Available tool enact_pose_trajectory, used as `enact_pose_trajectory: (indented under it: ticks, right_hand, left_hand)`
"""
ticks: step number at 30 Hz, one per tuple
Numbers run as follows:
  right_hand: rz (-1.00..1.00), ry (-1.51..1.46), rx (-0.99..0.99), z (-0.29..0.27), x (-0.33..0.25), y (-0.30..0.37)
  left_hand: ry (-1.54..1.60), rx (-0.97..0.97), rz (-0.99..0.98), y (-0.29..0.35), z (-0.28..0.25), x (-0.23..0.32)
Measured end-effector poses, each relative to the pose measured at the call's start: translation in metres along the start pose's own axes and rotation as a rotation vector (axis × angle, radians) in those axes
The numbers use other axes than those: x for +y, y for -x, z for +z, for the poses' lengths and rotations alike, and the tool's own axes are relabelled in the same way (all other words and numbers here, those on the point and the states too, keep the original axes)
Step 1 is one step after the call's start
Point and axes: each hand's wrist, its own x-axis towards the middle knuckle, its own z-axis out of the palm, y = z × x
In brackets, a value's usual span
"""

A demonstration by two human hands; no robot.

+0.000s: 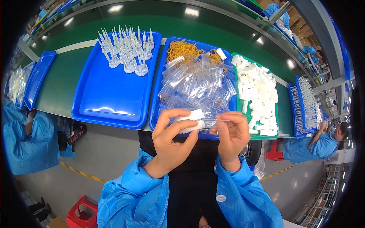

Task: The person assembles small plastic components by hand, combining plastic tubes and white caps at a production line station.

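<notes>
Left hand (171, 142): fingers pinched around white pieces (196, 114). Right hand (233, 140): fingers narrowed on the clear sleeve (210, 124). Sleeve sits between both hands, over the near edge of the middle blue tray (155, 104). Likely light, flexible, slippery; grip edges without crushing

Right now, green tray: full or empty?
Mostly full: white pieces lie heaped across most of the green tray, with a little bare green showing between them.

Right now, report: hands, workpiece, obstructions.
Left hand pinching white piece; right hand pinching clear sleeve. Sleeve at white piece's end, over blue tray. No obstruction visible.
</notes>
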Motion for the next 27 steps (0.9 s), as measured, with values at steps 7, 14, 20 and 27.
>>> enact_pose_trajectory:
  ticks: [7, 14, 20, 27]
  right_hand:
    - [0.335, -0.313, 0.034, 0.003, 0.000, -0.003]
    - [0.076, -0.077, 0.031, 0.014, 0.004, 0.002]
    - [0.008, 0.257, 0.024, 0.022, -0.001, 0.001]
    - [-0.128, 0.344, 0.074, 0.017, -0.001, 0.000]
  left_hand:
    - [0.058, -0.016, 0.008, 0.003, 0.000, -0.006]
    - [-0.022, -0.111, 0.071, 0.003, 0.007, -0.003]
    - [-0.083, -0.015, 0.212, 0.006, 0.019, -0.009]
    - [-0.107, 0.054, 0.269, 0.009, 0.025, -0.012]
